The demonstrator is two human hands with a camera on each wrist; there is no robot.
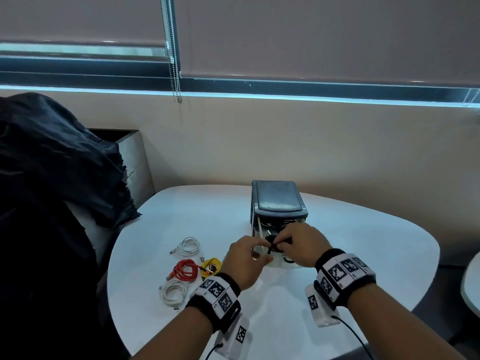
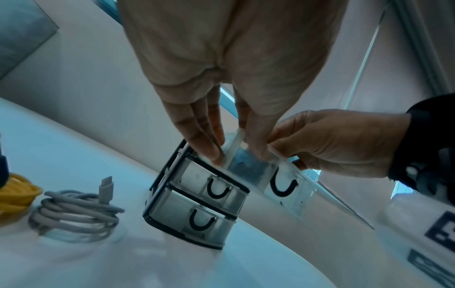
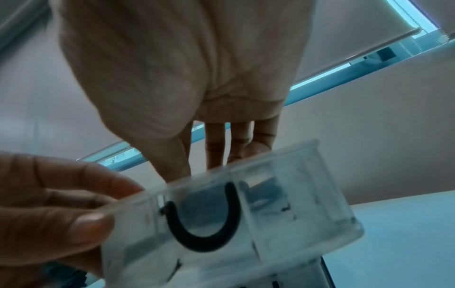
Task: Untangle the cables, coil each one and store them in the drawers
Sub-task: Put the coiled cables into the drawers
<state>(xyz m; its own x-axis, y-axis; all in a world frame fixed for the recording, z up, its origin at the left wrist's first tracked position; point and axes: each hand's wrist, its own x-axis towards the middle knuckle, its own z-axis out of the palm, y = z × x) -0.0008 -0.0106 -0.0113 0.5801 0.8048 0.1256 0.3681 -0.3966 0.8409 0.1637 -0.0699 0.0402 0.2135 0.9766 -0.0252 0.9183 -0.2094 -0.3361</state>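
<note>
- Head view shows you at the storing step: both hands meet over the pulled-out top drawer [image 1: 275, 263] of the small drawer unit [image 1: 276, 201] on the white tabletop [image 1: 363, 242].
- Your right hand [image 1: 301, 245] pinches a black cable [image 1: 275, 245] at the fingertips, holding it just above the drawer's opening.
- Your left hand [image 1: 245, 261] is at the drawer's left edge; in the left wrist view its fingers [image 2: 209, 140] touch the clear drawer wall, thumb on the other side, so it looks to be steadying the drawer by a light pinch.
- Four coiled cables wait on the tabletop left of the unit: the white one [image 1: 187, 246], the red one [image 1: 185, 271], the yellow one [image 1: 211, 266] and another white one [image 1: 173, 292].
- The two lower drawers [image 2: 209, 202] are pushed in, each with a black U-shaped handle.
- My judgement: next you need to lower the black coil fully inside, tucking any loose end below the rim, then slide the drawer home.
- Keep the coil tight as you let go, since it may spring open and catch the frame.
</note>
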